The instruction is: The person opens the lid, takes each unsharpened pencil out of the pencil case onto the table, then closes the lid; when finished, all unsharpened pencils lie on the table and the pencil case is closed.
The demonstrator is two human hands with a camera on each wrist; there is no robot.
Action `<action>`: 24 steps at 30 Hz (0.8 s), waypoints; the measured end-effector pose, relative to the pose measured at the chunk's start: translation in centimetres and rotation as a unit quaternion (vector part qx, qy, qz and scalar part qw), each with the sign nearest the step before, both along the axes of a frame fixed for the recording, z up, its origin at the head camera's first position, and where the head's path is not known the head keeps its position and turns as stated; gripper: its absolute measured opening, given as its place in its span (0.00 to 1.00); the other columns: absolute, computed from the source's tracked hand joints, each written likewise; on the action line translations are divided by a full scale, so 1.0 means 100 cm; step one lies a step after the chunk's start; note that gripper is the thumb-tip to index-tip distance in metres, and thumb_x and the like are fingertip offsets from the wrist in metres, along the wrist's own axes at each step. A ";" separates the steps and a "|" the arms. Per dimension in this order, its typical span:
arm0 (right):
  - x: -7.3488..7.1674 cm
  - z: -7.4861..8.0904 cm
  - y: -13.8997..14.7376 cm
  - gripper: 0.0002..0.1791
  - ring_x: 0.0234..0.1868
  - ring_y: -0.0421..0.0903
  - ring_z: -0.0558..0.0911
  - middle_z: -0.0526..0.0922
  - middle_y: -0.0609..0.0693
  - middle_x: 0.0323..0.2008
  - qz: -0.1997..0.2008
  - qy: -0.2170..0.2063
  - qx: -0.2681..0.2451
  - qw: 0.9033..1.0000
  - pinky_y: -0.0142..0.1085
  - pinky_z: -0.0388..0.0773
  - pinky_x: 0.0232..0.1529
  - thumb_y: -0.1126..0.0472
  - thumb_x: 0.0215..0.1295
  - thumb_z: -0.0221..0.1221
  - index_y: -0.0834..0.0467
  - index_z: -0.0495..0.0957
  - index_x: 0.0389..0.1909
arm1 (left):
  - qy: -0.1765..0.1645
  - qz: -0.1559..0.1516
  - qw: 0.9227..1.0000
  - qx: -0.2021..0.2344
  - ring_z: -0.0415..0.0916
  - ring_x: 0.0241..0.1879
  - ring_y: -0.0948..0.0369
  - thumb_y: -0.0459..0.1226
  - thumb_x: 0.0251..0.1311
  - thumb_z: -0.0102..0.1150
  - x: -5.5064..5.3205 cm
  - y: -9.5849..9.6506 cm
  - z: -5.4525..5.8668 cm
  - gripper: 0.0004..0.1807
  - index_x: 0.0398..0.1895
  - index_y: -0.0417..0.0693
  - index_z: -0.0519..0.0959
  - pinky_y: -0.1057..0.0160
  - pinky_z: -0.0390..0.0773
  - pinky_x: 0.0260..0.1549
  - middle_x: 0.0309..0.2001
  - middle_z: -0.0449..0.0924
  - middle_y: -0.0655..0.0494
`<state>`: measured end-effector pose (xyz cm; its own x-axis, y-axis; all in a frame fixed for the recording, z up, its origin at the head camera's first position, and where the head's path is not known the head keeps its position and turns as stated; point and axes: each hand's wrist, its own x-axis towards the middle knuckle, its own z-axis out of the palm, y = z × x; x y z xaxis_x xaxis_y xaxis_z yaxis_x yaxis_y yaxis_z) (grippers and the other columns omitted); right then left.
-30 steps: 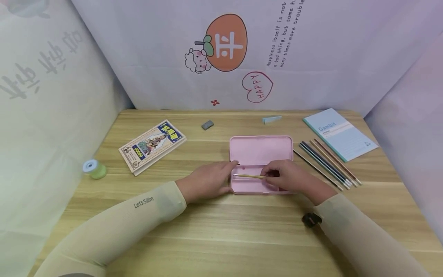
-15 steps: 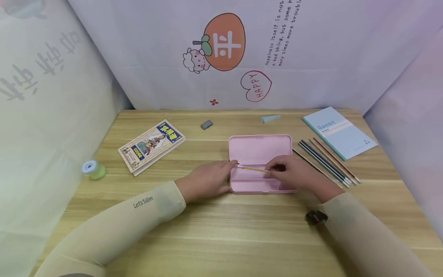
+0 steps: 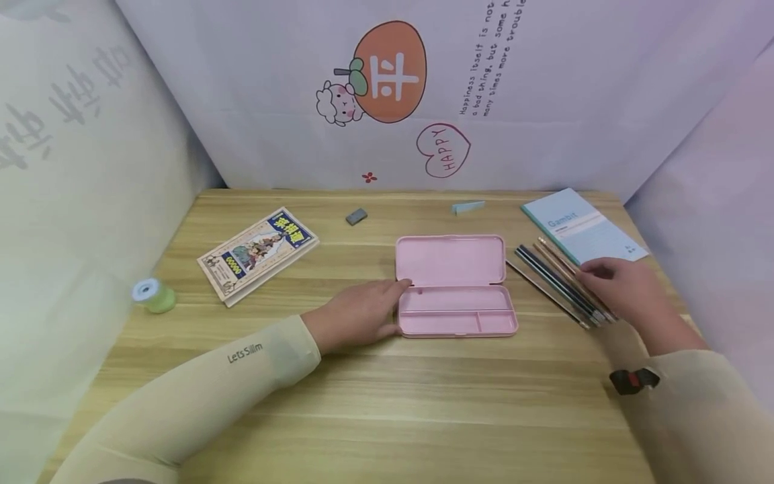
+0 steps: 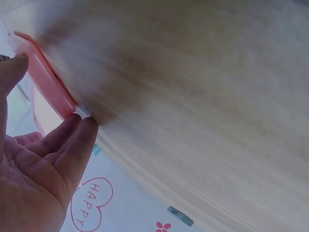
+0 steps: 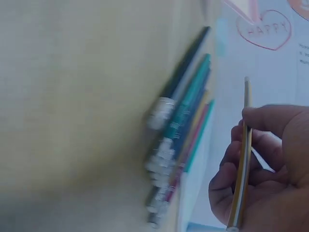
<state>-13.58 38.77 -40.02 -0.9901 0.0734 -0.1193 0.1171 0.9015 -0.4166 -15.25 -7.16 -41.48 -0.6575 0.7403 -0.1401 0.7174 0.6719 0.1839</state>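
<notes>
A pink pencil case (image 3: pixel 450 262) lies with its lid up on the table, and its compartments hold nothing that I can see. My left hand (image 3: pixel 357 312) rests against the case's left end, its fingers and thumb touching that end. In the left wrist view those fingers (image 4: pixel 72 145) are fairly straight. To the right of the case, my right hand (image 3: pixel 625 292) is over a bundle of pencils. A yellow pencil (image 5: pixel 242 164) is pinched between its thumb and fingers in the right wrist view. Dark, teal and reddish pencils (image 5: pixel 186 108) with white eraser ends lie beside it.
A blue notebook (image 3: pixel 583 225) lies behind the right hand. One dark pencil (image 3: pixel 547 294) lies between case and bundle. At the back are a grey eraser (image 3: pixel 357 216) and a light-blue folded piece (image 3: pixel 468 207). A comic-covered book (image 3: pixel 256 255) and a green pot (image 3: pixel 156 297) are left.
My right hand has carried the yellow pencil out of the case and rightward to the other pencils. My left hand has stayed at the case's left end.
</notes>
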 end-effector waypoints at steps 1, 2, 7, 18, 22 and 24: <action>0.001 -0.004 -0.001 0.30 0.53 0.66 0.79 0.82 0.68 0.55 0.006 -0.005 0.004 1.000 0.59 0.77 0.46 0.39 0.76 0.55 0.62 0.81 0.57 | 0.000 0.001 1.000 0.000 0.70 0.71 0.53 0.59 0.72 0.57 0.000 0.000 0.000 0.45 0.81 0.42 0.56 0.55 0.72 0.68 0.73 0.70 0.45; 0.003 -0.007 -0.004 0.28 0.51 0.64 0.80 0.83 0.67 0.53 0.013 -0.009 0.006 1.000 0.56 0.77 0.44 0.40 0.76 0.56 0.61 0.82 0.56 | 0.000 0.001 1.000 0.000 0.70 0.71 0.53 0.59 0.72 0.57 0.000 -0.001 -0.001 0.45 0.81 0.42 0.56 0.55 0.72 0.68 0.73 0.70 0.45; 0.005 -0.017 -0.039 0.18 0.37 0.52 0.80 0.86 0.55 0.38 0.063 0.001 0.002 0.998 0.43 0.75 0.36 0.49 0.72 0.63 0.60 0.85 0.48 | 0.001 -0.001 1.000 0.005 0.71 0.70 0.54 0.58 0.71 0.58 0.000 -0.002 -0.001 0.45 0.80 0.43 0.57 0.55 0.72 0.68 0.72 0.71 0.46; 0.000 -0.025 -0.070 0.09 0.36 0.52 0.80 0.86 0.54 0.34 0.092 0.020 0.036 0.995 0.50 0.77 0.38 0.58 0.69 0.64 0.61 0.86 0.40 | 0.033 -0.031 0.999 0.005 0.76 0.59 0.58 0.56 0.71 0.61 0.001 -0.004 -0.003 0.30 0.65 0.46 0.76 0.58 0.78 0.61 0.61 0.77 0.53; 0.000 -0.024 -0.073 0.08 0.33 0.51 0.79 0.84 0.53 0.32 0.094 0.007 0.055 0.994 0.50 0.77 0.36 0.59 0.69 0.63 0.61 0.84 0.39 | 0.029 -0.031 0.999 0.007 0.76 0.59 0.59 0.57 0.71 0.60 0.001 -0.006 -0.002 0.30 0.65 0.46 0.75 0.59 0.77 0.61 0.60 0.76 0.53; -0.001 -0.022 -0.074 0.09 0.32 0.51 0.77 0.83 0.53 0.31 0.094 -0.003 0.060 0.994 0.49 0.76 0.34 0.59 0.70 0.63 0.62 0.84 0.39 | 0.027 -0.031 0.999 0.007 0.75 0.59 0.59 0.57 0.71 0.60 0.002 -0.006 -0.002 0.30 0.66 0.47 0.75 0.59 0.77 0.61 0.61 0.76 0.54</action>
<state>-13.63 31.35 -42.26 -0.9871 -0.0981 -0.1268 -0.0553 0.9507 -0.3053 -15.09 -7.76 -41.70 -0.6169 0.7813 -0.0950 0.7664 0.6238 0.1532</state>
